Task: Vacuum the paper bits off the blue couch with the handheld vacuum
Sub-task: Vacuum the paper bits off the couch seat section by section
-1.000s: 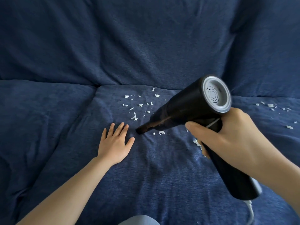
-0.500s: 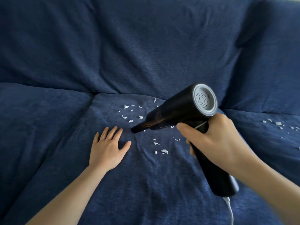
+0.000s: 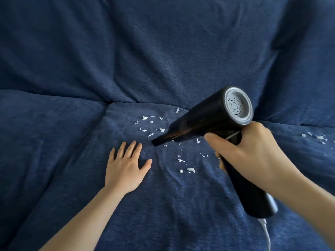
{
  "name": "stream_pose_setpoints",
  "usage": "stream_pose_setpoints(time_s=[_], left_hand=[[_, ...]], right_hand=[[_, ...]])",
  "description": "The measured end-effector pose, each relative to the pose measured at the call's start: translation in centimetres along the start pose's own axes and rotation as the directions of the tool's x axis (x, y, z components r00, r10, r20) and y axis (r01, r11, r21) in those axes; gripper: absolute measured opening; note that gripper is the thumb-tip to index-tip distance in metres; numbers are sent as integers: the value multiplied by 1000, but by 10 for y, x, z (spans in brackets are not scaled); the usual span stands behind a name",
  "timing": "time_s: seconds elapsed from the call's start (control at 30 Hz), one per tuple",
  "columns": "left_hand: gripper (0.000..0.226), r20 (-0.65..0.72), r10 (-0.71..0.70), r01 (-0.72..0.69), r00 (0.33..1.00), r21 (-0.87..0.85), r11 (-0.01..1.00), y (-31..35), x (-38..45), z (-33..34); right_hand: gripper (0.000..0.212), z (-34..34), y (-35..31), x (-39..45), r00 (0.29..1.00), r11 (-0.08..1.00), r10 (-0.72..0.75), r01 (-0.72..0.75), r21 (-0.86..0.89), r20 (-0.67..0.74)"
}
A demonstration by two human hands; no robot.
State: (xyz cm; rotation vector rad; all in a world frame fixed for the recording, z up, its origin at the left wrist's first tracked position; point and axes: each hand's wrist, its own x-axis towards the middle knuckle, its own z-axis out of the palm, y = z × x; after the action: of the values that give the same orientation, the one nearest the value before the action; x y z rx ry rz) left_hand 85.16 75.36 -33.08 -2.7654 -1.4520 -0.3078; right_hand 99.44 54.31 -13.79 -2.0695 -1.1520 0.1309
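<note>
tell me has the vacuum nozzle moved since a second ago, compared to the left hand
Yes. The nozzle has slid farther from the left hand, up toward the paper bits near the couch back.

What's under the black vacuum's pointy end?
Under the vacuum nozzle lies the blue couch seat with white paper bits scattered around it. Any bits directly beneath the black body are covered, so they cannot be seen.

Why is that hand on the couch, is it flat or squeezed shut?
Flat and open. The left hand lies palm down on the blue couch, fingers spread.
</note>
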Motion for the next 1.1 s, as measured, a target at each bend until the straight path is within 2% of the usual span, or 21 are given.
stream_pose_setpoints(time_s=[0.47, 0.87, 1.03, 1.1], left_hand=[[92, 3, 4, -4, 1000, -22, 1000, 1, 1, -2], [92, 33, -5, 6, 999, -25, 1000, 0, 1, -3], [76, 46, -8, 9, 999, -33, 999, 1, 2, -4], [72, 52, -7, 9, 999, -39, 999, 0, 4, -4]], right_hand=[[39, 34, 3, 44, 999, 994, 14, -8, 109, -47], [33, 58, -1, 72, 1000, 966, -11, 6, 260, 20], [28, 65, -5, 84, 997, 936, 35, -58, 348, 71], [31, 68, -8, 86, 997, 948, 16, -40, 315, 81]])
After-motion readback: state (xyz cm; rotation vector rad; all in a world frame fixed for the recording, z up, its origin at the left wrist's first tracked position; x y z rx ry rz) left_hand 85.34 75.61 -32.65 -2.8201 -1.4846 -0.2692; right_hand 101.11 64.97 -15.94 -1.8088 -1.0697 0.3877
